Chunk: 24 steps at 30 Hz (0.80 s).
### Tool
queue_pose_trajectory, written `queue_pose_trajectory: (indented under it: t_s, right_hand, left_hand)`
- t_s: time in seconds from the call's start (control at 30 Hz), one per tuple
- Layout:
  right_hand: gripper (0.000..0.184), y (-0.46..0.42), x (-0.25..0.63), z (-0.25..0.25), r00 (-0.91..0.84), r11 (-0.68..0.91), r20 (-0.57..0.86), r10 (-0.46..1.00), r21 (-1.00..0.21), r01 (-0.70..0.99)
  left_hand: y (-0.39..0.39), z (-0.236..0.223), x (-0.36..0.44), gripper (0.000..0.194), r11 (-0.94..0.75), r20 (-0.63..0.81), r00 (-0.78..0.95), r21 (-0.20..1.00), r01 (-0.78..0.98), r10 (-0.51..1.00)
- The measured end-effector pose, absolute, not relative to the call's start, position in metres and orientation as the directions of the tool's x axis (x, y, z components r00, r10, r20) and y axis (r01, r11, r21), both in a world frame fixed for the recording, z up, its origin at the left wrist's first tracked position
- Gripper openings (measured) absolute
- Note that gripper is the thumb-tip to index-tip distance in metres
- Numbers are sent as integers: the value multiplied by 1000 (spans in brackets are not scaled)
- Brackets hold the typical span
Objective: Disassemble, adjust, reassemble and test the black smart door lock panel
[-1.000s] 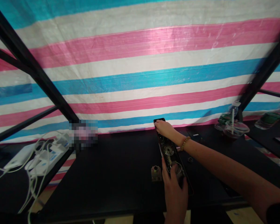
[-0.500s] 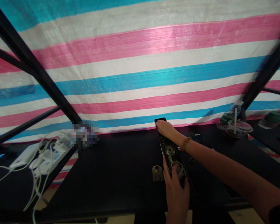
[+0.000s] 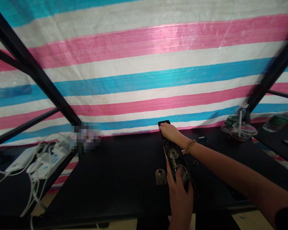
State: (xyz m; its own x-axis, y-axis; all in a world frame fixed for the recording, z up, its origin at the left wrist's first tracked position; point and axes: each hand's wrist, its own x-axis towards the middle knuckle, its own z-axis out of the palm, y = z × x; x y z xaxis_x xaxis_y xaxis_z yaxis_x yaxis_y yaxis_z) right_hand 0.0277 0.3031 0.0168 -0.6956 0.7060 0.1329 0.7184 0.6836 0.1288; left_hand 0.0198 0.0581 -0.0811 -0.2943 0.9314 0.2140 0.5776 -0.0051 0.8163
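A long, narrow black panel with round metal parts set into it lies lengthwise on the black table. My left hand grips its near end, fingers along the left edge and thumb toward the right. At the far end, my right hand is closed, its fingertips bent down onto the panel; whatever they pinch is hidden. A bead bracelet circles the right wrist. Just left of the panel sits a small square metal plate with a round boss.
A small round metal part lies right of the panel. Farther back right are a plastic cup with a straw and bottles. White power strips and cables crowd the left side. A striped sheet hangs behind, between black frame bars.
The whole view has shifted slightly to the left. Both hands keep about the same places on the panel, with no other clear movement.
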Motion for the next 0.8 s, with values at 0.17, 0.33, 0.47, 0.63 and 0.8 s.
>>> queue_pose_trajectory:
  t_s: [0.17, 0.33, 0.47, 0.63, 0.8]
  right_hand:
    - [22, 298, 28, 16, -665, 654, 150, 732, 118, 747]
    - [23, 292, 29, 16, -623, 615, 188, 760, 104, 782]
    - [24, 292, 26, 16, -623, 617, 195, 757, 97, 781]
    - [25, 290, 28, 13, -641, 636, 194, 743, 97, 766]
    - [27, 283, 34, 10, -669, 663, 198, 717, 104, 741]
  left_hand:
    - [59, -78, 20, 48, 2, 220, -315, 817, 577, 923]
    - [58, -77, 20, 46, -13, 234, -311, 817, 576, 921]
    - [58, -79, 20, 47, -8, 223, -309, 823, 568, 924]
    - [58, -78, 20, 46, -3, 219, -313, 824, 567, 924]
    - [59, -77, 20, 46, -13, 219, -309, 835, 551, 926]
